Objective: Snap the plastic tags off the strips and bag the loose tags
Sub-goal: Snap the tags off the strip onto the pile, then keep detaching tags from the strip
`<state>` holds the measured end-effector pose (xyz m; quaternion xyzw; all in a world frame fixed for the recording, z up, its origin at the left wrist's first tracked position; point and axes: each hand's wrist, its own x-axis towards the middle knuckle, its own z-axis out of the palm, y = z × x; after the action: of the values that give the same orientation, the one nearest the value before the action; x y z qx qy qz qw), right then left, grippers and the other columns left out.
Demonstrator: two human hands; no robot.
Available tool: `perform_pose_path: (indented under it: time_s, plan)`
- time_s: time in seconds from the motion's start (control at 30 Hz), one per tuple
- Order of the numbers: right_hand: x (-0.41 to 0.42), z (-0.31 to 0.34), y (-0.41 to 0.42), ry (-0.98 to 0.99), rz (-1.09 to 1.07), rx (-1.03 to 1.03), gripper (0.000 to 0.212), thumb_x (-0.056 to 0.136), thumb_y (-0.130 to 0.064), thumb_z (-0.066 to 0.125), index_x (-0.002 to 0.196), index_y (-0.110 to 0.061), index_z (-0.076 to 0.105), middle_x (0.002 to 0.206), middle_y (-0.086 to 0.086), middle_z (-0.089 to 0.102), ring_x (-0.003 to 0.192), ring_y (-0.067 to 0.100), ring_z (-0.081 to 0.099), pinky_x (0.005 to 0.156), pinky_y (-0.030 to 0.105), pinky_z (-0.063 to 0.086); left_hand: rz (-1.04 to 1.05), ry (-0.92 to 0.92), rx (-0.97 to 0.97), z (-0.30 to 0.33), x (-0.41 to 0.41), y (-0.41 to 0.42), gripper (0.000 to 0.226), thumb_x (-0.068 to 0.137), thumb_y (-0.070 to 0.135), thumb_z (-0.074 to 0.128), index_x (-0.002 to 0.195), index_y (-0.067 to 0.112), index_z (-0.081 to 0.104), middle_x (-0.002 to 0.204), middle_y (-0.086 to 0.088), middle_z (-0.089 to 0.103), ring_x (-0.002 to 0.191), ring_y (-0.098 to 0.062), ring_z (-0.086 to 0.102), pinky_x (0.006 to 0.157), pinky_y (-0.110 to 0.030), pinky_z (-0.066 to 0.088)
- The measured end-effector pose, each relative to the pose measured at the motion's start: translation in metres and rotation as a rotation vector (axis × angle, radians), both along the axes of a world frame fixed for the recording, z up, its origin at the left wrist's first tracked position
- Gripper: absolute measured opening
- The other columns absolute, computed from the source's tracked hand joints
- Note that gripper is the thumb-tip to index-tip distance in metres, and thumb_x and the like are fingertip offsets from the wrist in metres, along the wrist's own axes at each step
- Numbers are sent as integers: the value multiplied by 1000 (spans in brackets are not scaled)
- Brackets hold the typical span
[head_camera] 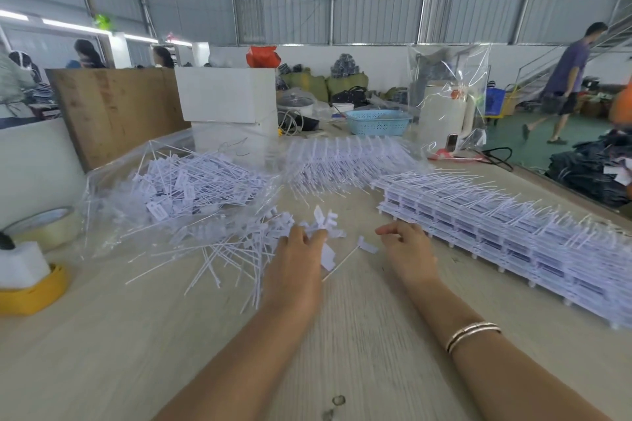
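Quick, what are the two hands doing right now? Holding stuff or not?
Left hand: grips a bunch of loose white plastic tags.
Right hand: fingers loosely curled, holding nothing; a single white tag lies just beside it.

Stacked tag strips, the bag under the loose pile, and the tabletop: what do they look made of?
Stacked tag strips: likely matte white moulded plastic, thin stiff stems. Bag: clear glossy film, creased and glinting. Tabletop: pale wood-grain surface, possibly laminate, streaked pattern.
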<state>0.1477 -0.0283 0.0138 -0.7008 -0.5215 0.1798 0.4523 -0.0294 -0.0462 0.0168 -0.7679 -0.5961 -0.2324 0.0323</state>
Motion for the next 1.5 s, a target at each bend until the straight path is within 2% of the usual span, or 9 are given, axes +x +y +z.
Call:
perform_pose_path:
  time_s: [0.13, 0.37, 0.57, 0.73, 1.07, 1.23, 1.37, 1.43, 1.5]
  plan:
    - [0, 0, 0, -48, 6, -18, 20, 92, -20, 47, 91, -34, 62, 122, -4, 50, 112, 15, 47, 105, 44, 29, 142, 53, -39, 5, -13, 2, 50, 89, 31, 50, 135, 29, 34, 124, -2, 42, 115, -23, 40, 88, -32, 37]
    - [-4, -3, 0, -157, 30, -15, 22, 91, -17, 48, 102, -30, 62, 125, -4, 48, 121, 16, 41, 96, 35, 22, 134, 170, -47, 2, -17, 1, 54, 86, 42, 47, 135, 24, 33, 130, -2, 38, 121, -25, 32, 97, -36, 30]
    - [1, -2, 9, -403, -50, 46, 29, 92, -13, 46, 113, -24, 61, 127, -2, 47, 122, 20, 40, 98, 34, 25, -162, 158, 142, 1, 4, -7, 46, 84, 31, 42, 131, 30, 43, 130, 7, 41, 123, -18, 30, 97, -33, 26]
    - [28, 3, 25, -692, -65, -123, 35, 94, -18, 42, 128, -19, 51, 135, 4, 45, 128, 25, 37, 106, 37, 26, -397, 151, 166, -7, 12, -15, 35, 84, 34, 40, 108, 32, 66, 108, 9, 57, 106, -16, 49, 85, -33, 35]
    - [56, 6, 45, -1286, -51, -333, 31, 96, -9, 40, 123, -6, 57, 127, 12, 51, 117, 30, 49, 95, 39, 46, -221, 232, 118, -19, 9, -1, 39, 94, 37, 29, 105, 26, 64, 105, 12, 52, 105, -13, 38, 84, -30, 26]
    - [58, 10, 43, -1438, -54, -252, 26, 93, -5, 45, 114, -10, 58, 114, 8, 59, 107, 27, 55, 85, 36, 45, -253, 199, 162, -19, 9, 0, 37, 94, 37, 31, 105, 27, 64, 105, 13, 54, 104, -12, 39, 83, -28, 26]
    - [52, 11, 35, -1352, -112, -139, 33, 90, -6, 46, 122, -12, 46, 106, 7, 65, 104, 28, 57, 85, 39, 43, -418, -79, 77, -10, 16, -4, 29, 93, 30, 44, 112, 27, 66, 105, 12, 58, 102, -8, 43, 86, -20, 34]
    - [45, 11, 31, -1287, -91, -65, 40, 89, -6, 45, 128, -16, 42, 109, 7, 61, 100, 28, 60, 80, 38, 43, -475, -310, -116, -1, 27, -7, 27, 95, 26, 48, 116, 26, 65, 110, 13, 59, 100, 0, 46, 81, -3, 32]
    - [40, 12, 30, -1215, -73, -73, 42, 90, -8, 44, 131, -18, 39, 118, 8, 53, 99, 29, 62, 74, 37, 43, -461, -478, -312, 9, 38, -4, 27, 96, 23, 48, 119, 24, 63, 113, 10, 63, 98, 0, 55, 77, -1, 36]
